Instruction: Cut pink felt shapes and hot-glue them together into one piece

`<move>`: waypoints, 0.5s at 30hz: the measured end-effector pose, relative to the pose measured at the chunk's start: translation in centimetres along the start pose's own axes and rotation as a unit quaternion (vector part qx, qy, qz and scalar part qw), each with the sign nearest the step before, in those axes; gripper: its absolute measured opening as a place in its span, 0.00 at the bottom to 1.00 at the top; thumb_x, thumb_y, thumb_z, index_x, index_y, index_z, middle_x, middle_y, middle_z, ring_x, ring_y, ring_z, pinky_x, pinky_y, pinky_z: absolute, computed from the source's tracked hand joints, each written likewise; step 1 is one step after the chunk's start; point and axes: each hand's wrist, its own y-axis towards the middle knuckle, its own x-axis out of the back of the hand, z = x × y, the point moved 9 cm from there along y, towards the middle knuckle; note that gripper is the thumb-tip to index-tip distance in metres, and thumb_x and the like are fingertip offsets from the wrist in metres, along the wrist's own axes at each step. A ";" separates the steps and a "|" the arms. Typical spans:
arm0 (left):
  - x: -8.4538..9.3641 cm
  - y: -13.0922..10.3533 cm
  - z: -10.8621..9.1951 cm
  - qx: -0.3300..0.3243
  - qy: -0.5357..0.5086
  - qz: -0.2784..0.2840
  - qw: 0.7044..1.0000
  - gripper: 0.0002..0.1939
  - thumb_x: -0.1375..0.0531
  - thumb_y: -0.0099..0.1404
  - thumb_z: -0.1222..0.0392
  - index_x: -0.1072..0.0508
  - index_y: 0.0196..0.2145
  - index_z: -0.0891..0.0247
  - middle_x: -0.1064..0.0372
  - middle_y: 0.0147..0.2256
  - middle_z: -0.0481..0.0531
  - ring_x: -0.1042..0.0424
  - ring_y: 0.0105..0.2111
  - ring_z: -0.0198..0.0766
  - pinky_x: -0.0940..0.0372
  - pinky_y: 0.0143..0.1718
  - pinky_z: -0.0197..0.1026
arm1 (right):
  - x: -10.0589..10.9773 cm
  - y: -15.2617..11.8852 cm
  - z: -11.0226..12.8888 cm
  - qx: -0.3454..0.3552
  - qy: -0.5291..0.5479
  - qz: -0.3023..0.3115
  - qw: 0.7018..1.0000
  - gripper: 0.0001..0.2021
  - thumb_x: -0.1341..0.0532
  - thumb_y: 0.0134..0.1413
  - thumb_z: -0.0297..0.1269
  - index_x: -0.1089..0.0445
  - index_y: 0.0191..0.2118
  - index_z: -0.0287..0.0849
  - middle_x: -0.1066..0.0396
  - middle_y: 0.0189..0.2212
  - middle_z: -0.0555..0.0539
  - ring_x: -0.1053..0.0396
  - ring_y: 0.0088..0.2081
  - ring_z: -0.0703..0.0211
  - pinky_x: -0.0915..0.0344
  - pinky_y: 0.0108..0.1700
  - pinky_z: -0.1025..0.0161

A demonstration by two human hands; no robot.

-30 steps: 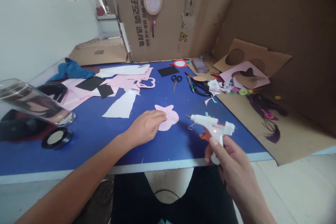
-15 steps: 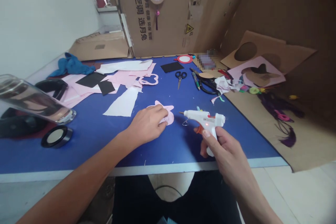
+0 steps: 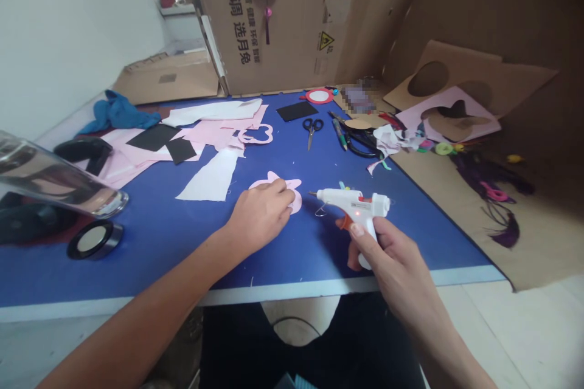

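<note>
The white glue gun (image 3: pixel 351 202) has swung leftward over the last second, and the left hand (image 3: pixel 261 214) hides more of the pink paper cutout (image 3: pixel 297 201)! Nearest, at the cutout's four o'clock, the right hand (image 3: pixel 391 250) grips the gun. Left fingers curl over the cutout; pinching or pressing, can't tell. Nozzle (image 3: pixel 314 194) at three o'clock: best kept off those fingers, paper flat. Farther, at one, black-handled scissors (image 3: pixel 312 127).

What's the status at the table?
Right grip closed on glue gun. Left grip on pink cutout, partly hiding it. Nothing visible between nozzle and cutout.
</note>
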 end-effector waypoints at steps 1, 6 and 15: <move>0.0 0.0 0.0 -0.001 0.003 -0.004 1.000 0.08 0.42 0.77 0.63 0.22 0.45 0.59 0.24 0.50 0.52 0.21 0.47 0.47 0.36 0.32 0.44 | 0.0 0.0 0.1 0.001 0.001 0.000 1.000 0.26 0.38 0.67 0.65 0.22 0.41 0.45 0.27 0.23 0.50 0.28 0.29 0.54 0.30 0.34 0.61; -0.2 0.0 -0.2 -0.007 0.012 -0.023 1.000 0.11 0.45 0.78 0.63 0.21 0.44 0.60 0.24 0.47 0.55 0.22 0.44 0.47 0.36 0.31 0.44 | -0.1 -0.2 0.3 0.003 -0.001 0.008 1.000 0.24 0.38 0.68 0.64 0.22 0.42 0.46 0.25 0.24 0.49 0.26 0.30 0.53 0.29 0.34 0.60; -0.4 -0.1 0.2 0.018 -0.013 -0.030 0.999 0.14 0.46 0.79 0.63 0.19 0.44 0.61 0.24 0.48 0.58 0.22 0.44 0.47 0.33 0.33 0.44 | -0.1 0.1 0.4 -0.002 -0.011 0.000 1.000 0.25 0.37 0.66 0.66 0.22 0.41 0.46 0.25 0.24 0.48 0.26 0.29 0.52 0.31 0.33 0.59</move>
